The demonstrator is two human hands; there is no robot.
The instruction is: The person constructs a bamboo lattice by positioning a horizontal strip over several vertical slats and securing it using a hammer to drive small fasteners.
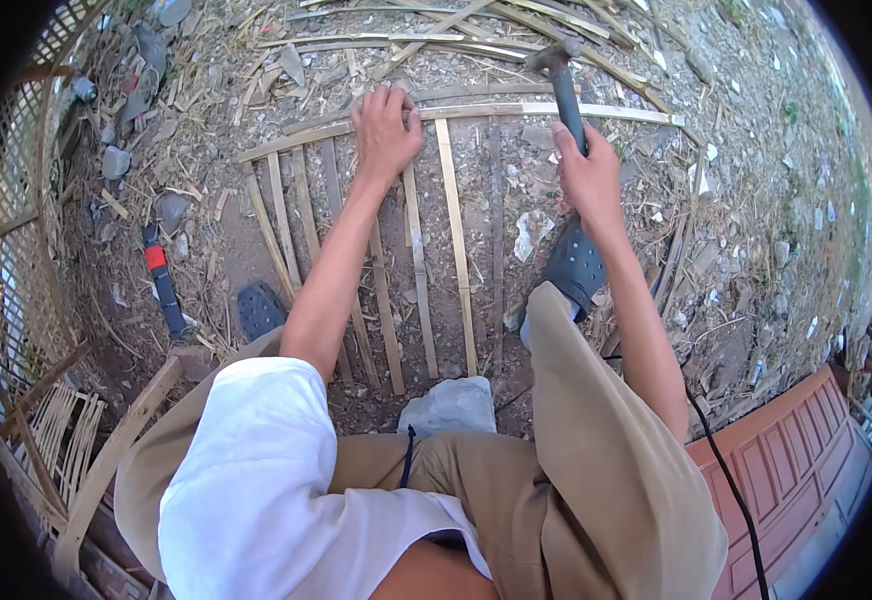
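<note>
My left hand (386, 135) is closed over a long wooden cross slat (496, 110), left of its middle, where the top of an upright strip meets it. The fingertips are partly hidden, so a small thing such as a nail between them cannot be made out. In my right hand (591, 180) is a hammer (567, 100) with a dark handle, raised above the cross slat's right part, its metal head at the far end. Several thin wooden strips (454, 230) lie side by side on the ground, running from the cross slat toward me.
A grey stone block (450, 405) stands between my legs, by the strips' near ends. Loose slats (436, 38) are heaped at the far side. A dark tool with a red band (159, 265) lies left, near a lattice panel (11, 240). A reddish-brown panelled door (781, 470) and a black cable (731, 480) are at right.
</note>
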